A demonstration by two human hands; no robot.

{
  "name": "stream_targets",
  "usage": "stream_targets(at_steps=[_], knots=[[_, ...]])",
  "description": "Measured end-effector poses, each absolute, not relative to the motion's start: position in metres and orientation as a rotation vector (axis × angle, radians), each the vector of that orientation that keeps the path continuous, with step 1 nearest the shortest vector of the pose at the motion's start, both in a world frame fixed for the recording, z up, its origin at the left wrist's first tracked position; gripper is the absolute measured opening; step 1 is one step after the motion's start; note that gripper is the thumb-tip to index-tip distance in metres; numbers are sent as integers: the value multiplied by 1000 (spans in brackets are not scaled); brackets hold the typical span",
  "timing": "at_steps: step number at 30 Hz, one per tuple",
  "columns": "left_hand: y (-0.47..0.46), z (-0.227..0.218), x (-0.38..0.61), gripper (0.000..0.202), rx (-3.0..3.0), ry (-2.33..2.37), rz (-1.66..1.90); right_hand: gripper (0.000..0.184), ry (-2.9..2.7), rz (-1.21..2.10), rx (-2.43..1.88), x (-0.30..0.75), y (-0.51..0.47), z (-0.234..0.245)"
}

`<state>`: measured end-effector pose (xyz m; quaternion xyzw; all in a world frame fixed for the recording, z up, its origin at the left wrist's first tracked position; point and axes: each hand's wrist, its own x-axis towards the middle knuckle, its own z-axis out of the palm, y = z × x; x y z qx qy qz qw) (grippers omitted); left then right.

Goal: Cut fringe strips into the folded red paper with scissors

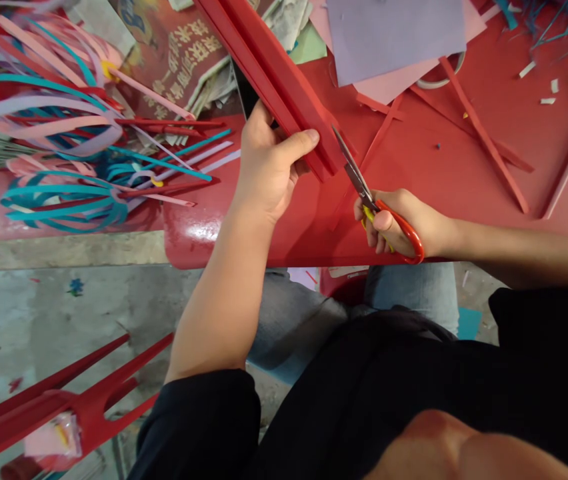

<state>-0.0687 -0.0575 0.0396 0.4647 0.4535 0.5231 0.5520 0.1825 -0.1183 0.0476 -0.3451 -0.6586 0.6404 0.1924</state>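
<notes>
My left hand (274, 157) grips a folded length of red paper (284, 80), thumb on top and fingers beneath. The paper runs from the top edge of the view down to the right, with its near end just past my thumb. In my right hand (404, 223) is a pair of scissors (359, 180) with red and yellow handles, fingers wrapped through the loops. The blades point up and left, and their tips lie at the right edge of the red paper. Whether the blades are parted on the paper I cannot tell.
Paper-strip lanterns (64, 200) in teal, pink and lilac lie at the left beside a printed brown bag (174, 60). Lilac sheets (394, 40) rest at the back. Cut red strips (484, 133) and teal shreds (554, 33) lie right. A red plastic stool (89, 413) stands lower left.
</notes>
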Motion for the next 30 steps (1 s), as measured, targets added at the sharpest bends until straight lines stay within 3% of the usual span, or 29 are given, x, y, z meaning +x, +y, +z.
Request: stream_targets(at_steps=[9, 16, 22, 30], knots=[[-57, 41, -66, 44, 973, 963, 1365, 71, -1886, 1747, -1002, 181, -117, 52], [-56, 41, -72, 49, 1017, 950, 1268, 69, -1895, 1750, -986, 181, -116, 50], [-58, 38, -71, 53, 1090, 1017, 1186, 81, -2083, 1521, -812, 183, -111, 47], [-65, 41, -68, 53, 1104, 967, 1182, 85, -2057, 1490, -836, 183, -112, 51]])
